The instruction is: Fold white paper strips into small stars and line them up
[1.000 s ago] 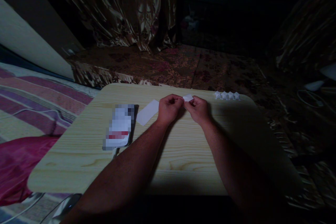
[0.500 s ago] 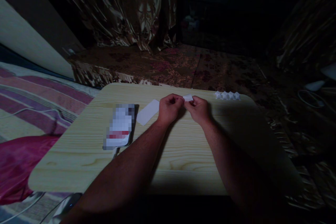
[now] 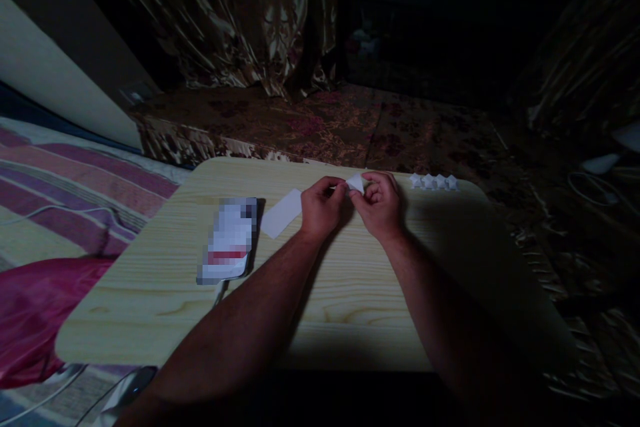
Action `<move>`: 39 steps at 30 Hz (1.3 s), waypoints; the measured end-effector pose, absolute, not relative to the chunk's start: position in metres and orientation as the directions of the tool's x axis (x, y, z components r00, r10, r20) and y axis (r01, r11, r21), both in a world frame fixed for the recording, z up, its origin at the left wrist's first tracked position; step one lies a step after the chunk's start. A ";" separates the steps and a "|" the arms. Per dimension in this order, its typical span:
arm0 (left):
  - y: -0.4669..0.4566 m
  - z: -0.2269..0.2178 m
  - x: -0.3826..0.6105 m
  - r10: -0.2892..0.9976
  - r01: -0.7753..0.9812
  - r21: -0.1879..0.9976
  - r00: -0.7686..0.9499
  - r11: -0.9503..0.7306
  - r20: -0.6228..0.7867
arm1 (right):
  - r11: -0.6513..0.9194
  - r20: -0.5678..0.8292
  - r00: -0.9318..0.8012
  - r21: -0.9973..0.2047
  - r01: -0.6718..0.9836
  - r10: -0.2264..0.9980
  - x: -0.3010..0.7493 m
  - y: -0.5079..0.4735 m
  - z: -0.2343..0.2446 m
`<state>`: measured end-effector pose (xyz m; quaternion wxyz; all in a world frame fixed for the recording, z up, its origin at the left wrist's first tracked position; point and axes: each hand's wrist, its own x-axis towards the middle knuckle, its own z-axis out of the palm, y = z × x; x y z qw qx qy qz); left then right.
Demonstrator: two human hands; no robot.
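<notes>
Over the far half of a light wooden table (image 3: pixel 350 300), my left hand (image 3: pixel 320 208) and my right hand (image 3: pixel 380 205) meet, both pinched on a small folded white paper piece (image 3: pixel 355 182) held between their fingertips. The paper shows a pointed corner. A row of several small white paper stars (image 3: pixel 433 181) lies just right of my right hand near the table's far edge. A white paper strip (image 3: pixel 281 213) lies flat just left of my left hand.
A phone (image 3: pixel 229 240) with a cable lies on the table's left part. A striped bedcover (image 3: pixel 60 213) and red cloth (image 3: pixel 35 307) are to the left. Patterned carpet (image 3: pixel 350 127) and shiny curtains (image 3: pixel 225 13) lie beyond. White items and a cord (image 3: pixel 595 177) sit far right.
My right hand has turned and lifted its fingers over the paper piece, which now shows a triangular point. My left hand stays almost where it was.
</notes>
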<state>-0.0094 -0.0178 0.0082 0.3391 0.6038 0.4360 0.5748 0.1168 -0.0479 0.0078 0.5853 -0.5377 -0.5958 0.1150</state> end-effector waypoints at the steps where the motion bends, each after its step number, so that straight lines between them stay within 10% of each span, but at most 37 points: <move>1: -0.019 0.008 -0.009 0.915 0.136 0.909 -0.036 -0.393 0.401 | 0.421 0.609 0.245 -0.735 0.532 0.754 0.117 -0.049 0.008; 39: -0.026 0.010 -0.012 0.816 0.354 0.743 0.122 -0.568 0.566 | 0.483 0.739 0.051 -0.489 0.726 0.672 0.123 -0.052 0.013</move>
